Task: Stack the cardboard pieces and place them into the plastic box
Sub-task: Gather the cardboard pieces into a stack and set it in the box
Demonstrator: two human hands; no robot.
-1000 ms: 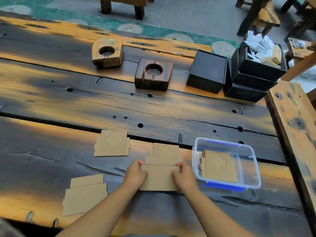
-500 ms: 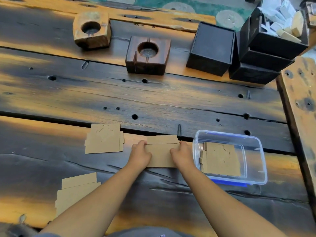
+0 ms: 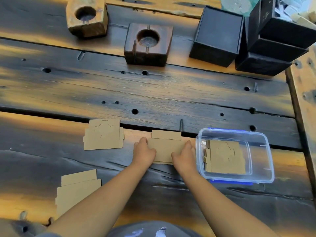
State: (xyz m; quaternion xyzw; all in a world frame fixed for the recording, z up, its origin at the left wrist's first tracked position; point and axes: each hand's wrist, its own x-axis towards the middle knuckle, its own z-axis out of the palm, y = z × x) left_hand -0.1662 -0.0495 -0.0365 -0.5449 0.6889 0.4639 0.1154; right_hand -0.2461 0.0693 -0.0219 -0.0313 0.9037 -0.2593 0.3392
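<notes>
Scorched plank table (image 3: 153,93): left hand (image 3: 144,152) and right hand (image 3: 183,155), fingers curled on the cardboard stack (image 3: 165,147) at 9 o'clock of the plastic box (image 3: 266,156); risk: uneven squeeze fans the pieces, snagging the rim.

Even, soft daylight; no hard shadows anywhere. Dark wooden table (image 3: 153,93) shows warm orange sheen in streaks at far edge, left side and near corners; charred bands between stay dim. Plastic box (image 3: 266,175) catches faint white glare along its far rim and right wall. Slight motion blur overall, strongest at left edge and near corners; wood grain smears there. Wide-angle bend: plank lines curve, black boxes (image 3: 217,35) far right lean outward. Forearms near bottom soft, out of focus.
</notes>
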